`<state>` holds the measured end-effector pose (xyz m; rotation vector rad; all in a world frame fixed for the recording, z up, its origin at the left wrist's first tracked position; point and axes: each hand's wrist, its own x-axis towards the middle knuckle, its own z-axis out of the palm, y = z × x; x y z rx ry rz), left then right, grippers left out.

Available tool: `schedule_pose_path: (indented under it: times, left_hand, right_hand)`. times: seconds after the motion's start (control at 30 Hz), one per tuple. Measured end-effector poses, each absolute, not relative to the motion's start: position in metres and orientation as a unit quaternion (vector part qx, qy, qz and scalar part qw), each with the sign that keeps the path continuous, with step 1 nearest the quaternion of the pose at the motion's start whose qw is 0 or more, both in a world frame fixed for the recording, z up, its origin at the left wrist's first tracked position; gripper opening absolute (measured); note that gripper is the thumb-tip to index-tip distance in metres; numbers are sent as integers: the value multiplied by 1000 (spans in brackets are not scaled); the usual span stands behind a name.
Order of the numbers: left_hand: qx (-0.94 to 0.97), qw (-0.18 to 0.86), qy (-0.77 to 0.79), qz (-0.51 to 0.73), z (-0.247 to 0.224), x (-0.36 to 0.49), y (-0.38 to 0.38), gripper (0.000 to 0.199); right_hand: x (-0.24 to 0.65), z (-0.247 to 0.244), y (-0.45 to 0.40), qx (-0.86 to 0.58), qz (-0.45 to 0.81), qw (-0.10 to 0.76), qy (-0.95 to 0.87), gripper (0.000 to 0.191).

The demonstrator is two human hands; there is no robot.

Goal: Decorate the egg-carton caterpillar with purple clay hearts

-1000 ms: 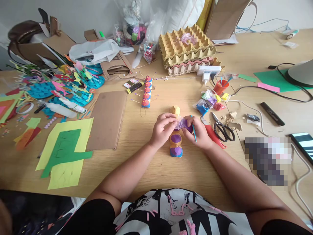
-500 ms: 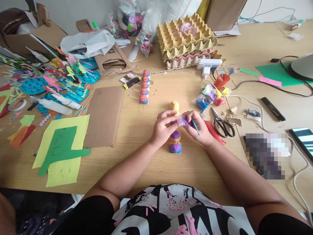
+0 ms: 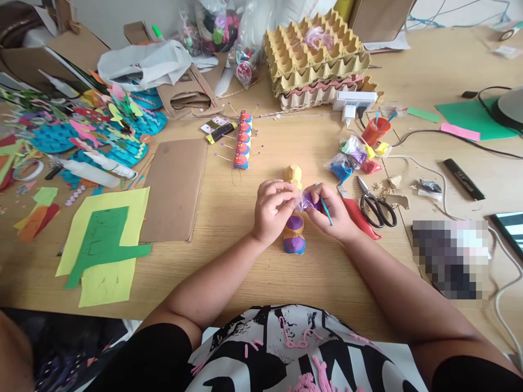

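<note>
Between my hands is a small clear plastic bag of purple clay (image 3: 309, 200). My left hand (image 3: 271, 211) pinches the bag's clear edge with thumb and fingertips. Closed around the purple end, my right hand (image 3: 334, 216) also keeps a thin blue stick (image 3: 326, 211) against its fingers. Under and behind the hands lies an egg-carton strip (image 3: 294, 245); its near bumps carry purple caps with blue at the front edge. Its far bump is plain yellowish, and the middle is hidden by my hands.
Beyond the strip stands a red-and-blue egg-carton caterpillar (image 3: 242, 140) with pins sticking out. Scissors (image 3: 373, 207), bagged clay (image 3: 343, 167) and an orange cup (image 3: 373, 132) are on the right. Cardboard (image 3: 175, 190) and green paper (image 3: 102, 239) lie left; egg trays (image 3: 314, 60) are stacked behind.
My left fingers have shifted slightly on the bag's edge, and more clear plastic shows beside the purple clay. The right hand keeps its hold. The camera view has moved slightly.
</note>
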<state>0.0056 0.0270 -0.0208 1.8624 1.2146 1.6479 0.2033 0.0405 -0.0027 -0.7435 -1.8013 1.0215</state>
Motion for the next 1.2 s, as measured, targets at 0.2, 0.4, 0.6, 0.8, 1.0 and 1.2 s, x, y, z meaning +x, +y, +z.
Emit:
schedule_pose_path:
  times: [0.2,0.4,0.6,0.8,1.0,1.2]
  left_hand:
    - [482,365,476,638,-27,10,32,43]
    - [410,489,456,620,-26,17,30,55]
    - [453,478,450,603,-23,16,26,51]
    - [473,461,444,605,-25,16,26,42]
    - [515,418,437,607,-21,14,25,39]
    - [602,275,431,613,-26,13,28,36]
  right_hand:
    - [207,-5,44,-350,385,488,-701,37]
    - [205,-5,44,-344,377,491,-706,41]
    - [202,-3,45,-324,358,497,-721,37]
    - [198,-4,46,-339,344,501,-719,49]
    - [199,-9,47,-341,323,490,-735,46]
    - [198,-10,45,-323,274,473,-772,41]
